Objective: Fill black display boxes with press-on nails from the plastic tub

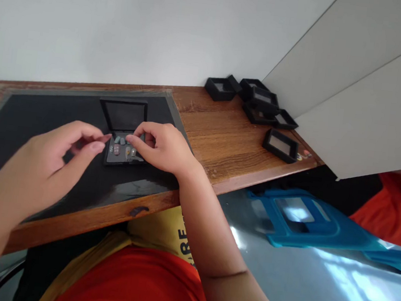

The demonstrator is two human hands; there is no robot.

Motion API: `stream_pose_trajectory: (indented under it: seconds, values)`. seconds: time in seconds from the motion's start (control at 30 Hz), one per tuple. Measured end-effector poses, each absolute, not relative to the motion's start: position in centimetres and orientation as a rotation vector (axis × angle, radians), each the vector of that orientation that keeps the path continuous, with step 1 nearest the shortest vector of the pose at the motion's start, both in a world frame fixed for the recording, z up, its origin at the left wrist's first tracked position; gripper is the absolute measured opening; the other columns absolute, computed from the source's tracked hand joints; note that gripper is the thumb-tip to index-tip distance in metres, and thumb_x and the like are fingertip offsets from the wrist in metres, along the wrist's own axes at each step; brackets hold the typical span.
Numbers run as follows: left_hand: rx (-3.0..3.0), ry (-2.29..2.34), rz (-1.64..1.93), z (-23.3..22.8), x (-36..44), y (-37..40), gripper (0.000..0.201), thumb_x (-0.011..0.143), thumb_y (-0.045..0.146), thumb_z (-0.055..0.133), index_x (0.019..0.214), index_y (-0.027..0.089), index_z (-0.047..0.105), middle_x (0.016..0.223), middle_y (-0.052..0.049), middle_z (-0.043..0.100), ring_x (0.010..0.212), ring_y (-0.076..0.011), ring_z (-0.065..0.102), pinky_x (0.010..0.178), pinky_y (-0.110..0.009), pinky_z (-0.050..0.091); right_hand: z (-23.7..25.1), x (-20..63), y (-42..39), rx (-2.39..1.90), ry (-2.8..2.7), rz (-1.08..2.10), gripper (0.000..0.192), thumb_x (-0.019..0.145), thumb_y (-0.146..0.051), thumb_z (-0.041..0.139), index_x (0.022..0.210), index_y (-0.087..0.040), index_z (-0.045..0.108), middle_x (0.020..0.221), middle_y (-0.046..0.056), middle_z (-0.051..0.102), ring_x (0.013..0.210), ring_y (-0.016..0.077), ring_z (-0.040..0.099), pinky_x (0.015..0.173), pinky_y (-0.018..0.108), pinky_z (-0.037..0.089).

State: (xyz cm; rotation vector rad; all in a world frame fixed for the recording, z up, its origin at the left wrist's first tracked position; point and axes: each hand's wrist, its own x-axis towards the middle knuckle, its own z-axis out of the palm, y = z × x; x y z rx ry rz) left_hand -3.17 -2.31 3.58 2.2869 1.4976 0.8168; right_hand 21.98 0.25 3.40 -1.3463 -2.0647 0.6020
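A black hinged case [123, 163] lies open on the dark mat, its lid [126, 116] tilted back. Small decorated false nails [116, 149] in grey-green, pink and pale tones rest on its grey lining. At the case's left edge, my left hand [65, 149] has thumb and forefinger brought together in a pinch; whatever is between them is too small to name. My right hand [163, 146] reaches over the case from the right, thumb and forefinger closed just above the nails. Its palm side hides the right part of the lining, and I cannot make out what its fingertips hold.
Several black open-framed boxes [264, 100] are piled at the back right of the wooden table [206, 132], one [280, 145] nearer the front edge. A white wall stands behind. Right of the table are a blue plastic stool [304, 220] and a person's red sleeve [393, 206].
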Motion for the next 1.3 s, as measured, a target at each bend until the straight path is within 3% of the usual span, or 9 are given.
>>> stream_pose_trajectory:
  seconds: [0.27,0.5,0.7,0.83,0.93,1.1,1.3]
  values:
    - [2.23,1.279,0.863,1.2,-0.4,0.1,0.024,0.105,0.039,0.049,0.093,0.023,0.063,0.084,0.004,0.067,0.078,-0.0148,0.059,0.071,-0.028,0.043,3.4,21.9,0.3,-1.301,-2.087,0.595,0.026,0.098,-0.042,0.065,0.091,-0.018,0.074,0.076,-0.002,0.064,0.072,0.0113,0.052,0.068,0.027,0.029]
    - [2.229,1.209,0.799,0.7,-0.9,0.0,0.028,0.104,0.042,0.049,0.084,0.024,0.06,0.072,0.003,0.06,0.066,-0.0153,0.054,0.063,-0.03,0.04,3.0,21.7,0.4,-1.257,-2.114,0.621,0.025,0.093,-0.043,0.069,0.092,-0.018,0.072,0.071,-0.003,0.06,0.069,0.0113,0.051,0.067,0.027,0.029]
    - [2.201,1.244,0.844,0.6,-0.9,0.6,0.026,0.102,0.042,0.052,0.087,0.024,0.06,0.08,0.001,0.065,0.074,-0.0165,0.059,0.067,-0.029,0.044,2.8,21.8,0.5,-1.157,-2.116,0.639,0.025,0.09,-0.04,0.072,0.099,-0.017,0.074,0.069,-0.005,0.058,0.065,0.0104,0.05,0.066,0.026,0.032]
    - [2.26,1.247,0.771,0.8,-0.6,0.5,0.025,0.101,0.041,0.052,0.085,0.023,0.06,0.076,0.001,0.064,0.067,-0.0157,0.058,0.064,-0.03,0.042,2.7,21.7,0.4,-1.081,-2.074,0.646,0.029,0.093,-0.04,0.069,0.108,-0.016,0.075,0.075,-0.003,0.06,0.067,0.0102,0.049,0.068,0.026,0.036]
    - [2.288,1.223,0.746,0.6,-0.5,0.5,0.025,0.101,0.041,0.051,0.088,0.023,0.061,0.076,0.001,0.065,0.066,-0.0157,0.059,0.064,-0.03,0.042,2.7,21.7,0.4,-1.072,-2.088,0.666,0.025,0.096,-0.038,0.064,0.104,-0.017,0.076,0.076,-0.002,0.061,0.068,0.011,0.049,0.069,0.026,0.036]
    - [2.255,1.293,0.829,0.3,-0.7,0.5,0.025,0.104,0.044,0.051,0.101,0.024,0.066,0.093,-0.003,0.074,0.083,-0.0191,0.068,0.07,-0.03,0.049,2.7,21.6,0.4,-1.079,-2.091,0.704,0.023,0.095,-0.036,0.064,0.098,-0.017,0.077,0.072,-0.002,0.06,0.068,0.0115,0.05,0.069,0.026,0.036]
    - [2.243,1.27,0.926,0.7,-0.5,0.4,0.022,0.101,0.04,0.057,0.099,0.024,0.072,0.093,-0.003,0.076,0.083,-0.0184,0.07,0.071,-0.029,0.053,2.6,21.5,0.4,-1.114,-2.09,0.72,0.018,0.091,-0.031,0.066,0.093,-0.017,0.076,0.071,-0.003,0.06,0.067,0.011,0.049,0.068,0.026,0.035]
